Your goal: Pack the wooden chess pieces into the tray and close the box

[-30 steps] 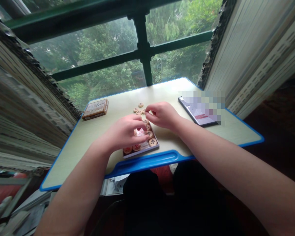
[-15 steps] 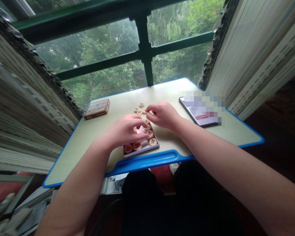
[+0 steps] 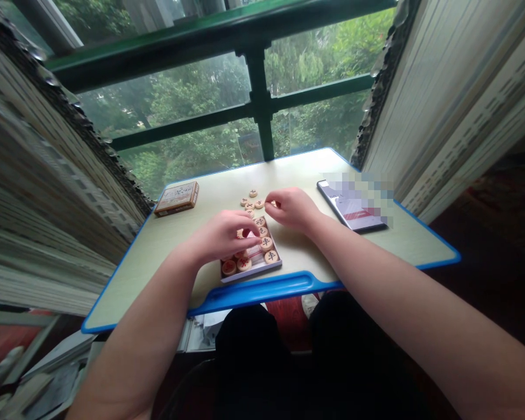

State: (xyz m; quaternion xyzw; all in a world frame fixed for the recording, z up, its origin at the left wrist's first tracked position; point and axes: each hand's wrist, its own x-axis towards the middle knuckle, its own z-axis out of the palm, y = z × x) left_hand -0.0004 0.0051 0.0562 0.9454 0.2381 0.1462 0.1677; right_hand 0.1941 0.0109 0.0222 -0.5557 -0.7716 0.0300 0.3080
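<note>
An open shallow box (image 3: 274, 263) stands at the near side of the table, holding round wooden xiangqi pieces with red and black characters. My left hand (image 3: 227, 233) reaches over the box, its thumb and fingers curved and apart, hiding part of the pieces under it. A black-marked piece (image 3: 266, 243) lies in the box just beside its fingertips. Beyond the box, my right hand (image 3: 293, 207) is closed in a pinch; what its fingertips hold, if anything, is hidden. Close to them lies a loose piece (image 3: 259, 203), with several more loose pieces (image 3: 249, 205) around it.
A closed decorated box (image 3: 177, 198) lies at the back left of the table. Toward the right is a tablet (image 3: 354, 210), partly blurred out. A blue tray groove (image 3: 262, 289) runs along the table's front edge. Curtains and a window border the table.
My right hand has shifted slightly right, away from the loose pieces, uncovering one of them. My left hand has drawn slightly back from the black-marked pieces. The whole view has tilted a little.
</note>
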